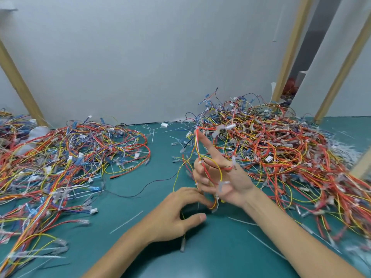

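L hand (178, 213) pinches, R hand (220, 177) grips wire harness (198, 146) over teal table (220, 249), white wall (150, 57) behind.

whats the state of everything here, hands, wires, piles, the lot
wire harness: lifted off the mat, strung between both hands
right hand: index finger straight up, other fingers bent with the harness looped round them
left hand: fingers curled on the harness's lower end
left wire pile: tangled, lying flat
right wire pile: tangled, heaped higher
cable ties: loose, scattered on the mat
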The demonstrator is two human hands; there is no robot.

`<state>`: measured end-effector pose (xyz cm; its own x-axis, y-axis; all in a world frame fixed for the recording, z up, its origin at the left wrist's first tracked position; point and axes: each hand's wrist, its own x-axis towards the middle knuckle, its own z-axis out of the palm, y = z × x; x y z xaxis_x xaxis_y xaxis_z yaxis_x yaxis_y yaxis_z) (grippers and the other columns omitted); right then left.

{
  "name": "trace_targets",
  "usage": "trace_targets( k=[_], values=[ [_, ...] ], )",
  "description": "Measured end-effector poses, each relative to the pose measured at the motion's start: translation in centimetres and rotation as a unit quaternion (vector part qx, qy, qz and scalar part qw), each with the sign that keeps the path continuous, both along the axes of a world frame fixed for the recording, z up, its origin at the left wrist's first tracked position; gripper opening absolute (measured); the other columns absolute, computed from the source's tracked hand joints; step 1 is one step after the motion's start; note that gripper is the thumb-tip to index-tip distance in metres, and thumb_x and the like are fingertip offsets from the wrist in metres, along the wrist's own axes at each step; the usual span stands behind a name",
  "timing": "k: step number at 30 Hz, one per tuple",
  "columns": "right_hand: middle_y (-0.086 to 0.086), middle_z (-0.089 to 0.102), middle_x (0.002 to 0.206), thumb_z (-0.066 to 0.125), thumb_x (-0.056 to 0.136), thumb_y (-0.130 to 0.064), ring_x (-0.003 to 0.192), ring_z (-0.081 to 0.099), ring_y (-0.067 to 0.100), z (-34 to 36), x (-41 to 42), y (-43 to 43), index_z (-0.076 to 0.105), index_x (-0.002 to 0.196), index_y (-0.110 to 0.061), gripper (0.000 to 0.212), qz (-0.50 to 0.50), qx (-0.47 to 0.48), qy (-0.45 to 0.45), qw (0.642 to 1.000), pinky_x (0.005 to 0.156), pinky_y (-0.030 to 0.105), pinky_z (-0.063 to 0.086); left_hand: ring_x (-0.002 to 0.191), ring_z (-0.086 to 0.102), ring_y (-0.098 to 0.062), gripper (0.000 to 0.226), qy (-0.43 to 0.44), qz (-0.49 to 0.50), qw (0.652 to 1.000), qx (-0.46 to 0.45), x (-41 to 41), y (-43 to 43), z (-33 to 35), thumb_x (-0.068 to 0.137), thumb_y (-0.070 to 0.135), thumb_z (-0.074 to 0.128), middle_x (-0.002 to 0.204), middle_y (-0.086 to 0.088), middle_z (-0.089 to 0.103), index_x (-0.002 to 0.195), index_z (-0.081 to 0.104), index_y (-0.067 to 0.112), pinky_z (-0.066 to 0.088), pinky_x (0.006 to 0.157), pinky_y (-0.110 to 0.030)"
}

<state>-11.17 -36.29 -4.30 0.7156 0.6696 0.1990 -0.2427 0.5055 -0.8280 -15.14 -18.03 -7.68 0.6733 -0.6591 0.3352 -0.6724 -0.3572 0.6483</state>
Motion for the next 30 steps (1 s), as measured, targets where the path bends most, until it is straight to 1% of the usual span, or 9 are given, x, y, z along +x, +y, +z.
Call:
trace_targets(
  k=[3, 6, 11, 17, 21, 24, 26, 28, 30],
  values=[
    [0.003, 0.054, 0.08, 0.047, 0.097, -0.013, 0.064, 0.048, 0.015, 0.0, 0.4, -0.2, 0.035, 0.148, -0.044, 0.06, -0.048, -0.039, -0.014, 0.998, 0.047, 0.023, 0.033, 0.099, 0.056, -0.004, 0.016, 0.006, 0.006, 1.0, 0.015, -0.4, -0.2, 0.1, 0.086, 0.029, 0.071, 0.097, 0.017, 0.063, 0.1, 0.065, 0.024, 0.042, 0.09, -0.019],
    [0.002, 0.055, 0.078, 0.053, 0.095, -0.013, 0.062, 0.05, 0.014, -0.2, 0.9, -0.4, 0.039, 0.144, -0.049, 0.062, -0.095, -0.074, -0.013, 0.993, 0.048, 0.025, 0.037, 0.078, 0.056, -0.001, 0.012, 0.097, -0.012, 0.995, 0.006, -0.3, 0.2, 0.7, 0.084, 0.025, 0.074, 0.082, 0.015, 0.061, 0.092, 0.065, 0.027, 0.042, 0.078, -0.015],
    [0.001, 0.049, 0.073, 0.044, 0.097, -0.01, 0.059, 0.044, 0.015, -0.5, 1.7, -1.0, 0.041, 0.142, -0.05, 0.06, -0.129, -0.084, 0.013, 0.988, 0.053, 0.027, 0.038, 0.077, 0.061, -0.009, 0.018, 0.215, -0.027, 0.976, -0.006, 0.4, 1.7, 1.6, 0.085, 0.015, 0.074, 0.082, 0.009, 0.065, 0.102, 0.07, 0.018, 0.049, 0.081, -0.024],
    [0.003, 0.039, 0.06, 0.04, 0.09, -0.014, 0.052, 0.038, 0.018, -0.2, 1.9, -1.5, 0.046, 0.144, -0.036, 0.058, -0.142, -0.048, 0.047, 0.988, 0.051, 0.03, 0.039, 0.085, 0.061, -0.004, 0.023, -0.024, 0.087, 0.99, 0.108, 1.8, 3.2, 1.1, 0.085, 0.009, 0.068, 0.091, 0.012, 0.065, 0.104, 0.069, 0.021, 0.05, 0.083, -0.026],
    [0.002, 0.035, 0.054, 0.041, 0.096, -0.03, 0.048, 0.037, 0.017, 0.2, 2.0, -2.1, 0.048, 0.144, -0.02, 0.05, -0.152, -0.042, 0.07, 0.985, 0.048, 0.029, 0.042, 0.09, 0.058, -0.02, 0.017, -0.226, 0.212, 0.933, 0.185, 2.4, 4.4, 0.8, 0.08, 0.012, 0.069, 0.088, 0.009, 0.064, 0.091, 0.069, 0.025, 0.041, 0.078, -0.034],
    [0.001, 0.039, 0.05, 0.049, 0.094, -0.046, 0.04, 0.042, 0.015, -0.1, 2.2, -1.9, 0.053, 0.137, -0.012, 0.054, -0.211, -0.096, 0.061, 0.971, 0.045, 0.028, 0.045, 0.089, 0.055, -0.026, 0.018, -0.243, 0.289, 0.918, 0.125, 3.0, 5.2, 0.5, 0.075, 0.01, 0.078, 0.092, 0.002, 0.061, 0.087, 0.073, 0.021, 0.041, 0.075, -0.033],
    [0.002, 0.053, 0.054, 0.056, 0.091, -0.038, 0.039, 0.051, 0.016, -0.5, 2.3, -1.8, 0.052, 0.136, -0.013, 0.052, -0.242, -0.138, 0.053, 0.959, 0.044, 0.026, 0.049, 0.088, 0.051, -0.02, 0.019, -0.217, 0.326, 0.918, 0.059, 3.3, 5.3, 0.4, 0.078, 0.013, 0.078, 0.099, -0.001, 0.053, 0.095, 0.072, 0.019, 0.043, 0.078, -0.032],
    [0.006, 0.071, 0.078, 0.061, 0.091, -0.021, 0.043, 0.059, 0.017, -0.7, 2.3, -1.9, 0.052, 0.136, -0.02, 0.046, -0.243, -0.162, 0.056, 0.955, 0.044, 0.026, 0.052, 0.088, 0.047, -0.011, 0.024, -0.158, 0.364, 0.918, -0.011, 3.4, 5.2, 0.4, 0.081, 0.019, 0.077, 0.102, 0.002, 0.045, 0.102, 0.066, 0.02, 0.041, 0.078, -0.024],
    [0.008, 0.073, 0.111, 0.058, 0.092, -0.004, 0.047, 0.064, 0.02, -0.7, 2.3, -2.0, 0.049, 0.136, -0.018, 0.047, -0.238, -0.164, 0.067, 0.955, 0.045, 0.026, 0.054, 0.079, 0.046, -0.004, 0.026, -0.11, 0.396, 0.91, -0.051, 3.5, 5.2, 0.5, 0.08, 0.021, 0.077, 0.093, 0.006, 0.044, 0.098, 0.059, 0.024, 0.037, 0.071, -0.014]
  ],
)
